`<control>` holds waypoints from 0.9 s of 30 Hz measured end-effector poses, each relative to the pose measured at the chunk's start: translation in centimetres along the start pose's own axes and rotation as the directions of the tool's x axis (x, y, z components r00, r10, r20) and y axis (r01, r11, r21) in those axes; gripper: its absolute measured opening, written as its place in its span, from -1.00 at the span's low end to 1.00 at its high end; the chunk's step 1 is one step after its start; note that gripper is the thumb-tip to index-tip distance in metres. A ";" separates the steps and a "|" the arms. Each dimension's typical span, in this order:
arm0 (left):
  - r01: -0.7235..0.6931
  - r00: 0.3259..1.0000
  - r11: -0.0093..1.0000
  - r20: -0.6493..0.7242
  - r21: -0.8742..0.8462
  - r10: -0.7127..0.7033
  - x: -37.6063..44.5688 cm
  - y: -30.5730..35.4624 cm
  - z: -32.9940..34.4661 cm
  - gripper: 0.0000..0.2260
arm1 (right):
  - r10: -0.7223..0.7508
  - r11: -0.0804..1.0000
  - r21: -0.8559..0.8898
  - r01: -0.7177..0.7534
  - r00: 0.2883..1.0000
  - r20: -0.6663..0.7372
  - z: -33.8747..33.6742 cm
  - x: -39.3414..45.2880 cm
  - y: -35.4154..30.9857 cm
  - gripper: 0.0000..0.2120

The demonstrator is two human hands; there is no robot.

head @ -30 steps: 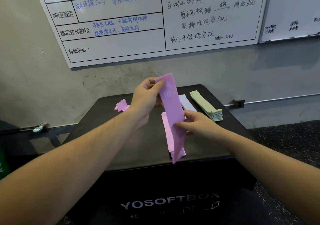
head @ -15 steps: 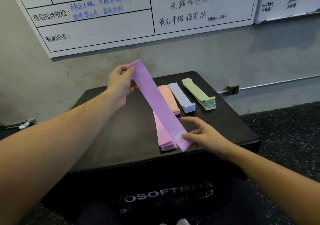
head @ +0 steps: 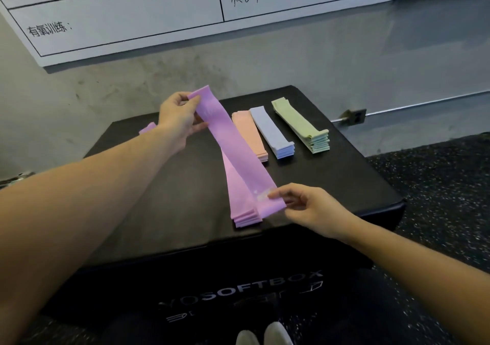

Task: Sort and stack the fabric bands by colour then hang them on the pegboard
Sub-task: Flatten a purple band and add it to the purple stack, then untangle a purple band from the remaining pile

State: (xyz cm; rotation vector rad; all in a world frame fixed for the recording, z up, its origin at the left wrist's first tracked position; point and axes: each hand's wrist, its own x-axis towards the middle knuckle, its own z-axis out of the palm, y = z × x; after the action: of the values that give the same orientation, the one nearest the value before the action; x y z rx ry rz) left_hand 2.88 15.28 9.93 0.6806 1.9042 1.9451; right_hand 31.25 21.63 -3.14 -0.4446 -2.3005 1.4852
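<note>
I hold a long pink fabric band [head: 233,148] stretched out above the black soft box [head: 344,175]. My left hand [head: 177,116] grips its far end, and my right hand [head: 305,206] pinches its near end. Under the band lies a stack of pink bands [head: 242,212] near the box's front edge. Further back stand three more stacks: peach [head: 250,135], pale blue [head: 273,132] and green [head: 302,124]. One loose pink band [head: 147,128] peeks out behind my left forearm. No pegboard is in view.
A whiteboard [head: 132,21] with handwriting hangs on the grey wall behind the box. Speckled dark floor [head: 437,185] lies to the right. My shoe tips [head: 265,335] show at the bottom edge.
The band went from hanging upright to stretched flat over the pink stack. My right hand slid down to its near end. The view tilted downward.
</note>
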 end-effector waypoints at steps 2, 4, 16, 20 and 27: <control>0.009 1.000 0.999 0.004 0.046 -0.009 0.8 -0.9 0.3 -0.93 | -0.084 0.990 -0.119 0.072 0.992 -0.098 0.4 0.6 1.0 -0.72; 0.011 1.000 0.996 0.013 0.091 -0.012 1.7 -1.8 0.6 -0.93 | -0.263 0.927 -0.307 0.214 0.956 -0.127 0.8 1.2 1.7 -0.85; 0.006 0.999 0.938 0.034 0.347 -0.019 7.2 -8.1 2.4 -0.85 | -0.329 0.807 -0.454 0.379 0.926 0.187 2.0 6.8 1.5 -0.83; 0.015 0.996 0.879 0.074 0.477 -0.057 8.1 -10.2 3.5 -0.90 | -0.239 0.808 -0.470 0.356 0.927 0.291 2.1 7.6 2.0 -0.80; 0.032 0.988 0.803 0.101 0.596 -0.115 8.9 -14.0 4.8 -0.89 | -0.198 0.775 -0.514 0.368 0.914 0.355 2.3 7.5 3.3 -0.76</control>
State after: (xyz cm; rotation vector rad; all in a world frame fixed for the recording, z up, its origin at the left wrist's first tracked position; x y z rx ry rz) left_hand -3.17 24.87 -3.08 0.8531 2.4217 1.1937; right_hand 23.73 24.48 -6.06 -0.0089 -2.8789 0.7169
